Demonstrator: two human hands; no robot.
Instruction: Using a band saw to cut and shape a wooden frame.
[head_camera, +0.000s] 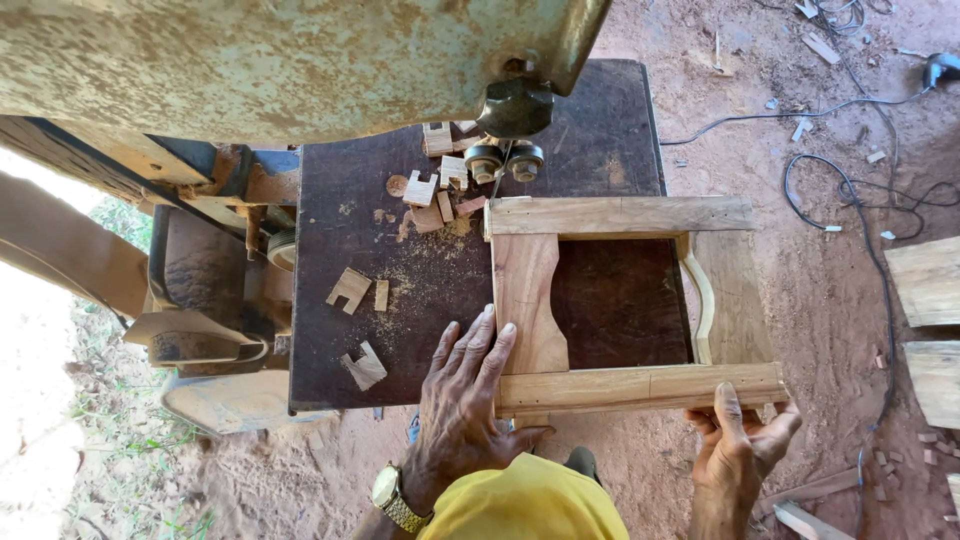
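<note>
A wooden frame (620, 215), made of two long rails joined by two curved side pieces, lies flat on the dark bandsaw table (350, 200). Its far left corner sits right by the saw blade and guide wheels (505, 160). My left hand (462, 395) presses flat on the table and the near left corner of the frame, fingers spread. My right hand (740, 445) grips the near right end of the front rail (640, 387), thumb on top, beyond the table's edge.
Small wood offcuts (350, 288) and sawdust are scattered on the table's left half. The worn green saw housing (280, 60) hangs over the top. Black cables (860, 200) run across the red dirt at right, beside pale boards (930, 285).
</note>
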